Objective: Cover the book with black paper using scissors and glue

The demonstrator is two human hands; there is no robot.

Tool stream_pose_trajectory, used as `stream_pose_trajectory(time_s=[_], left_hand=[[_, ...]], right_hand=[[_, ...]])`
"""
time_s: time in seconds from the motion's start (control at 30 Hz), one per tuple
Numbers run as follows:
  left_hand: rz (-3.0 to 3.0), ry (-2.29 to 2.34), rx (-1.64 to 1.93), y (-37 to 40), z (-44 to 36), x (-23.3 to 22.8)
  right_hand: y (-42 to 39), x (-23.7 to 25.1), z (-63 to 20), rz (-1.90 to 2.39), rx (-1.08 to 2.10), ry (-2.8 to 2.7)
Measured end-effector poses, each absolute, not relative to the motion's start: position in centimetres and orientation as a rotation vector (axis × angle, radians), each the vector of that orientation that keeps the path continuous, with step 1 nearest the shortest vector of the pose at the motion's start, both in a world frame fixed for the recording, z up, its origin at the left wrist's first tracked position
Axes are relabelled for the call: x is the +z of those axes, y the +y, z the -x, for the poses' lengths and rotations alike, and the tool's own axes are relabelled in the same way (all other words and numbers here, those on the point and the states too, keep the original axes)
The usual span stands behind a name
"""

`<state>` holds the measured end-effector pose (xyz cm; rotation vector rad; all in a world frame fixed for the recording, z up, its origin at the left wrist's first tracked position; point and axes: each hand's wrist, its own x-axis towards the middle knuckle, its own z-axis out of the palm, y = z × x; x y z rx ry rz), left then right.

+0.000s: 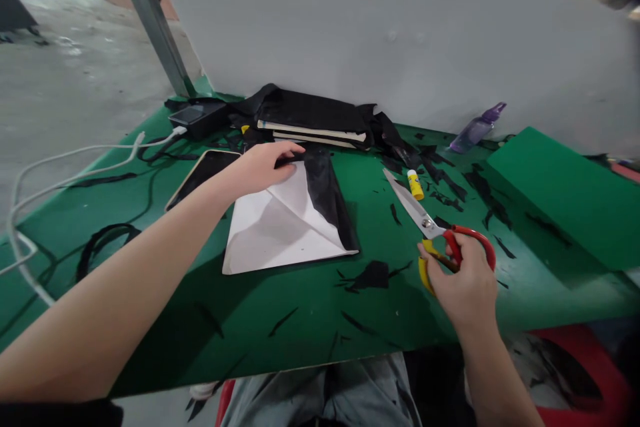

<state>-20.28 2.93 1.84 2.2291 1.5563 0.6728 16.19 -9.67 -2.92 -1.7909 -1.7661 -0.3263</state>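
In front of me lies a flat white rectangular piece [273, 233], creased across its face, with black thin material [323, 190] folded along its right and far edges. My left hand [270, 165] is at the far edge, thumb and fingers closed on the black material there. Over the table at the right, my right hand [463, 277] holds a pair of scissors [425, 222] by the red and yellow handles. The blades look closed and point away to the left, apart from the white piece. A yellow glue stick [415, 185] stands just beyond the blades.
Black-covered books or boards [313, 112] are stacked at the back. A phone [205, 177], a black box [197, 119] and white cable [23, 213] lie left. A purple spray bottle [477, 128] and green board [565, 193] are right. Black scraps [373, 275] litter the green table [310, 320].
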Motion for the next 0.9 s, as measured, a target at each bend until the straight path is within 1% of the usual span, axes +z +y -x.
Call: stream_pose_trajectory(time_s=[0.1,0.3,0.37,0.43,0.53,0.7,0.9], left_hand=[[-2.231,1.548,0.657,3.0,20.3,2.0],[-2.232,1.549,0.649,3.1,20.4,2.0],[-2.22,1.538,0.646,3.1,20.4,1.9],[-2.218,1.536,0.649,3.2,20.5,1.8],[-2.219,1.56,0.641,3.3,20.4,1.6],[-2.216,1.553,0.651,3.2,20.1,1.3],[-2.23,1.548,0.652,3.2,20.0,1.0]], right_hand=[[-10.0,-2.3,-15.9,1.759,-0.255,-1.786],[-8.7,-2.0,-16.5,2.064,-0.198,-1.81],[-8.4,-2.3,-16.5,2.103,-0.222,-1.814],[-8.2,-2.7,-16.4,2.094,-0.31,-1.864],[-8.6,-2.9,-15.9,2.045,-0.416,-1.955],[-10.9,-2.7,-14.5,1.882,-0.389,-1.963],[-12.8,-2.0,-12.9,1.526,-0.632,-2.149]])
